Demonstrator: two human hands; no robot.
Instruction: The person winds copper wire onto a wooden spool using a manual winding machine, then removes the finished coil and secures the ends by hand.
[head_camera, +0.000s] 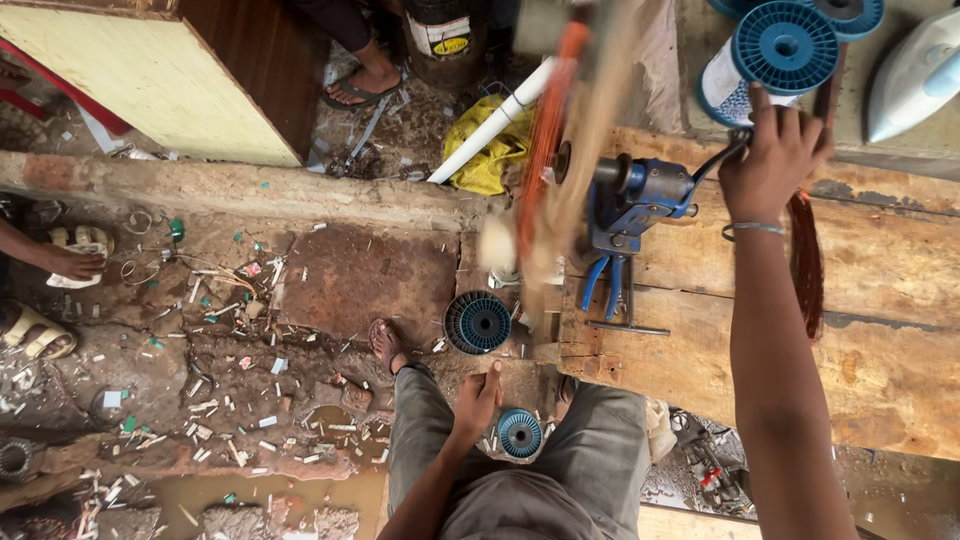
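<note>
Grey trousers (560, 470) fill the near edge. Left hand (478, 395) rests on the thigh, fingers curled, holding nothing visible, beside 2 blue spools (520, 433). Right hand (775, 150) grips the crank handle (722, 158) of a blue winding machine (635, 195) clamped on a wooden bench (880, 330), far right.

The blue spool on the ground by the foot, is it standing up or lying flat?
Lying flat: the blue spool shows its round ribbed face and centre hole straight upward.

You are in a rough coil-winding workshop.
Your blue hand-crank winder (635, 200) is clamped to a worn plank bench (880, 330), blue wire spools (785, 47) stand around, and scraps litter the muddy floor (210, 400).
</note>
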